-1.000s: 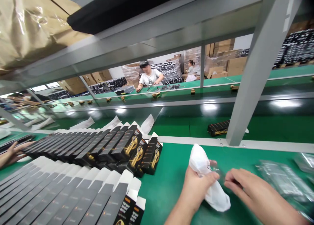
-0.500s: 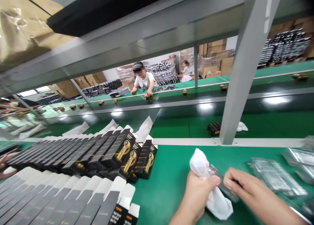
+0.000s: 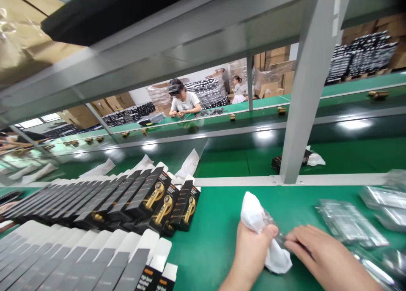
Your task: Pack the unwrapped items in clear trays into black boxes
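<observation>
White pouch (image 3: 253, 215) in left hand (image 3: 252, 251), seemingly.

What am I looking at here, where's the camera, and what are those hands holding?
The camera sits on a person's head, looking forward and down, so the two hands at the bottom are that person's own. The left hand grips a soft white pouch. The right hand pinches a small clear plastic piece right beside the pouch; it is too blurred to say what it is. Both are above a green work surface. To the left lie rows of black boxes with a gold picture, with open white flaps nearer the camera. To the right lie clear plastic bags. A grey frame post stands in front, and beyond it another person works at a farther green table.
</observation>
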Available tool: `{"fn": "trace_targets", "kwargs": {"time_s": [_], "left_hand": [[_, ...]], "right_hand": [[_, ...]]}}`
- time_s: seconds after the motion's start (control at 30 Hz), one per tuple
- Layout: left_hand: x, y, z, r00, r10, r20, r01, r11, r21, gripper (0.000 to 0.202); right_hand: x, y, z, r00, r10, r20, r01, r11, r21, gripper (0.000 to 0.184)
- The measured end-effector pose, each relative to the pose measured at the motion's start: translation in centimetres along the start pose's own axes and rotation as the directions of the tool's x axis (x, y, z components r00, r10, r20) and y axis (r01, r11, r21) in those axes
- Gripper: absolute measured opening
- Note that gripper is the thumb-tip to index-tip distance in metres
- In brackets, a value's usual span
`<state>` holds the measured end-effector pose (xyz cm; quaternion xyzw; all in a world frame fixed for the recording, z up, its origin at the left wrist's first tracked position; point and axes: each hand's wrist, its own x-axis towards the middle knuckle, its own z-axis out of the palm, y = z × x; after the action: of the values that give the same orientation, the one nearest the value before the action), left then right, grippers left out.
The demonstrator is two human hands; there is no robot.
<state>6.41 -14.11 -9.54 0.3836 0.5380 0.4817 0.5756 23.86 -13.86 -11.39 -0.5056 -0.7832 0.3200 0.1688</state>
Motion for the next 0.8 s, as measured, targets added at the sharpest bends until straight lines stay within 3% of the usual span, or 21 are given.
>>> {"fn": "trace_targets", "kwargs": {"time_s": [0.1,0.33,0.53,0.67,0.73,0.8], "left_hand": [[-0.1,0.3,0.0,1.000,0.019,0.008,-0.019,0.996,0.092,0.020],[-0.2,0.2,-0.4,0.995,0.021,0.101,-0.024,0.999,0.026,0.024],[-0.1,-0.6,-0.1,0.987,0.042,0.152,-0.025,0.993,-0.116,0.027],[0.5,-1.1,-0.5,0.997,0.005,0.078,0.009,0.983,-0.181,0.026],[0.7,-1.0,-0.7,0.999,-0.010,0.039,0.018,0.978,-0.210,0.029],[0.6,-0.5,-0.8,0.999,-0.005,0.040,0.011,0.985,-0.175,0.032]], "right_hand": [[0.0,-0.9,0.0,0.998,0.051,0.032,-0.054,0.994,0.094,0.030],[0.0,-2.1,-1.0,0.990,0.113,0.082,-0.132,0.945,0.300,0.038],[0.3,-0.7,-1.0,0.994,0.106,0.027,-0.109,0.960,0.258,0.041],[0.3,-0.5,-2.2,0.984,0.109,-0.138,-0.080,0.977,0.198,0.043],[0.2,-0.8,-3.0,0.975,0.064,-0.214,-0.035,0.990,0.133,0.039],[0.4,-1.4,-3.5,0.976,-0.026,-0.218,0.045,0.996,0.081,0.032]]}}
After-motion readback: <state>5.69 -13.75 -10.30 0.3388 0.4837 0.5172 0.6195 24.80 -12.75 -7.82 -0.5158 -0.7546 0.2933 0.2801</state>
